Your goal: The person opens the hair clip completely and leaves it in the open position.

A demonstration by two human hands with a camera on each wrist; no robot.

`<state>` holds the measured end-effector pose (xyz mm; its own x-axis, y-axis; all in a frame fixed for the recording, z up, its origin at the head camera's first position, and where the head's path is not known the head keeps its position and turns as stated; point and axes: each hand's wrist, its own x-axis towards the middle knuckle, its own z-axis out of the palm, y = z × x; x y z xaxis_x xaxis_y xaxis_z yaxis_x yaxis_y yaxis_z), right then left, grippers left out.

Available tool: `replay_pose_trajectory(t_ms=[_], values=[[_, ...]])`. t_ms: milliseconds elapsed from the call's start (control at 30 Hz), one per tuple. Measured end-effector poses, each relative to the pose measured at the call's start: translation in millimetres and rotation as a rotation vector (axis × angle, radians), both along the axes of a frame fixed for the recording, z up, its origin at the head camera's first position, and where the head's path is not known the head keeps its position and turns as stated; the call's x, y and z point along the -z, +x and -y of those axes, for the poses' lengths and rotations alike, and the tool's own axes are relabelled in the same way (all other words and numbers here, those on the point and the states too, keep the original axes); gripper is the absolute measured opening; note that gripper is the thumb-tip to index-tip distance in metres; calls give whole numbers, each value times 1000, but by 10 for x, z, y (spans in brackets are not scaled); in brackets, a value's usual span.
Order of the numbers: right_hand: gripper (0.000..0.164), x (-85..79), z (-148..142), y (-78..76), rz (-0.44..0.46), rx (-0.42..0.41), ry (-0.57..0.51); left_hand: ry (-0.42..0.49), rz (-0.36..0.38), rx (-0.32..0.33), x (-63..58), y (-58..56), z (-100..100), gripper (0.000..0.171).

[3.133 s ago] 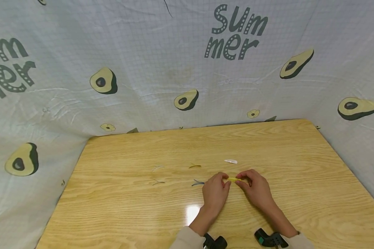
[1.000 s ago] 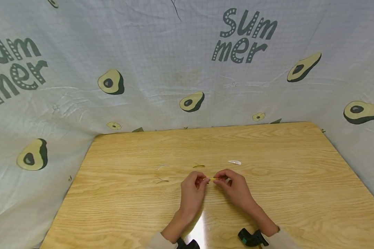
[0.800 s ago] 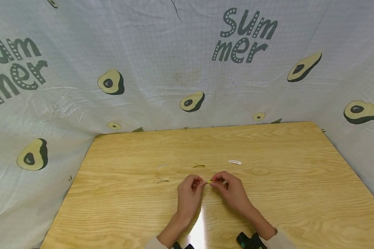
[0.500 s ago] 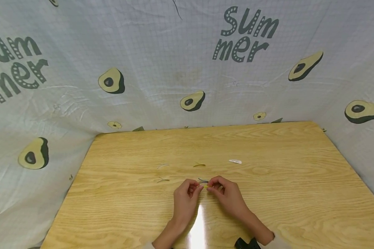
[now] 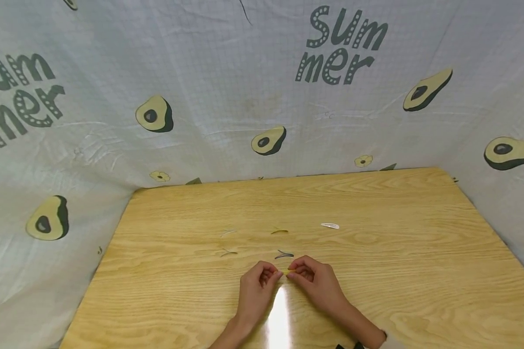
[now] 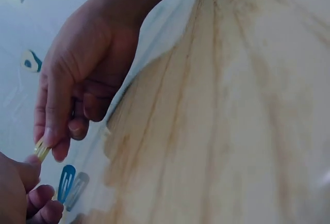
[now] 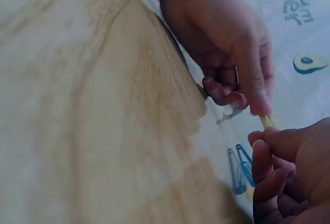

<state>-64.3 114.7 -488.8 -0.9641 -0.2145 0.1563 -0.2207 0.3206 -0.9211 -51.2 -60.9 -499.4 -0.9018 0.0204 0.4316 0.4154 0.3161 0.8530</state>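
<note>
A small yellow snap hair clip (image 5: 285, 272) is pinched between both hands, low over the table. Thumb and fingers of my left hand (image 5: 254, 293) grip one end, and those of my right hand (image 5: 320, 290) grip the other. In the left wrist view a short stretch of the yellow clip (image 6: 41, 150) shows between the fingertips; the rest is covered. Just beyond the hands lies a blue snap hair clip (image 5: 285, 255), its inner tongue raised apart from its frame in the head view. Both wrist views are dim.
Farther back on the wooden table (image 5: 397, 252) lie a white hair clip (image 5: 330, 225) and an olive-yellow one (image 5: 280, 231). Two pale thin clips (image 5: 229, 232) are to the left. A printed cloth (image 5: 209, 97) rises along the table's back and sides.
Both hands have moved left and then toward the body, carrying the yellow hair clip between them. The blue hair clip, hidden by the hands a second ago, is visible again.
</note>
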Motion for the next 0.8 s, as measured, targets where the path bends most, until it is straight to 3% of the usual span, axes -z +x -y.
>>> replay_pose_trajectory(t_ms=[367, 633, 800], values=[[11, 34, -12, 16, 86, -1, -42, -52, -95, 48, 131, -65, 24, 12], [9, -211, 38, 97, 79, -23, -73, -12, 1, 28, 74, -32, 23, 13], [9, -298, 42, 121, 51, 14, -35, -23, 8, 27, 77, -28, 26, 12]])
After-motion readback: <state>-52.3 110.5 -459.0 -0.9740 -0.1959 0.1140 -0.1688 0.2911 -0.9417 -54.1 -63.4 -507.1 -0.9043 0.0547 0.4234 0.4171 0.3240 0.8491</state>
